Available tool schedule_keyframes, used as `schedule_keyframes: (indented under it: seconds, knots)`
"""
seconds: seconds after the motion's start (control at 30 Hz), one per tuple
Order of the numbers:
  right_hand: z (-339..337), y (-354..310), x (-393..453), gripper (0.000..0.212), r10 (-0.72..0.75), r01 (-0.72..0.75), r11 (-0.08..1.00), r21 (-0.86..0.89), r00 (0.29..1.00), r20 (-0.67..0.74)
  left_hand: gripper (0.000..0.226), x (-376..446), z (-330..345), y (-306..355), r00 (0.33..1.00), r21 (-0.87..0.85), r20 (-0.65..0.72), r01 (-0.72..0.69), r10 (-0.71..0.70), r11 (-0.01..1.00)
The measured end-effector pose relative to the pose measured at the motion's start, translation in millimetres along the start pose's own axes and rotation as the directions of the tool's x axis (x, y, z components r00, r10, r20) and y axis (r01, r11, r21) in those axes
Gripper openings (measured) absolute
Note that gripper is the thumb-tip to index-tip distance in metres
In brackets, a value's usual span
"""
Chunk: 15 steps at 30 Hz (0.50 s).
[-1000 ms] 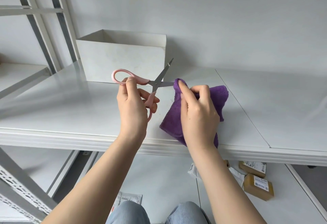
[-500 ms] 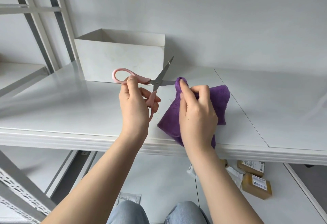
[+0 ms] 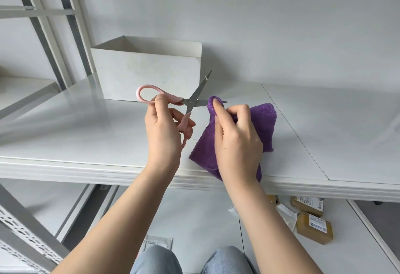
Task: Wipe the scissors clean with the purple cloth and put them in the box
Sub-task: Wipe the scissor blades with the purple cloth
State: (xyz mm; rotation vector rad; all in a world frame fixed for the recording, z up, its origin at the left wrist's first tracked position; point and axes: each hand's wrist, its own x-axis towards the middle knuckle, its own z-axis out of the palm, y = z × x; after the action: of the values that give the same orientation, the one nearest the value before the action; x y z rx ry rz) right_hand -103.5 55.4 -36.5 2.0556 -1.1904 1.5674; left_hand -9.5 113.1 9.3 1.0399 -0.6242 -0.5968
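Holding the pink-handled steel scissors (image 3: 190,102) blades apart, the left hand (image 3: 164,130) grips the handles, while the right hand (image 3: 236,139) pinches the purple terry cloth (image 3: 263,122) round the lower blade, which runs sideways toward it. Just beyond the left hand stands the open white cardboard box (image 3: 147,72), nearer that hand. Labels on the brown parcels (image 3: 313,227) below are too small to read.

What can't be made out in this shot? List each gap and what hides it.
- Inside of the white box, head view: its front wall blocks the floor, so contents unknown.
- Lower blade of the scissors: wrapped by the purple cloth; only the tip shows.
- Second handle loop: behind the left hand.
- Cloth under the right hand.
- Parcel labels: too small.
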Motion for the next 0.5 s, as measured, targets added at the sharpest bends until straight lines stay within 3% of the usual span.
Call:
schedule_keyframes:
  seconds: [0.3, 0.4, 0.5]
  knots:
    - [1.3, 22.5, 4.7, 0.037, 0.062, -0.061, 0.997, -0.05, 0.998, 0.015, 0.025, -0.2, -1.9, 0.5, 1.0, 0.009, -0.008, 0.022, -0.022, 1.0]
    - [-1.6, 24.8, 7.9, 0.033, 0.123, -0.123, 0.992, 0.025, 0.992, -0.005, 0.023, 0.2, -3.7, 1.5, 0.999, 0.006, -0.018, 0.027, -0.027, 1.0]
    - [-4.4, 12.7, 6.8, 0.033, 0.072, -0.07, 0.996, 0.055, 0.997, -0.033, 0.022, 0.0, -4.6, 2.2, 1.0, -0.003, -0.018, 0.019, -0.019, 1.0]
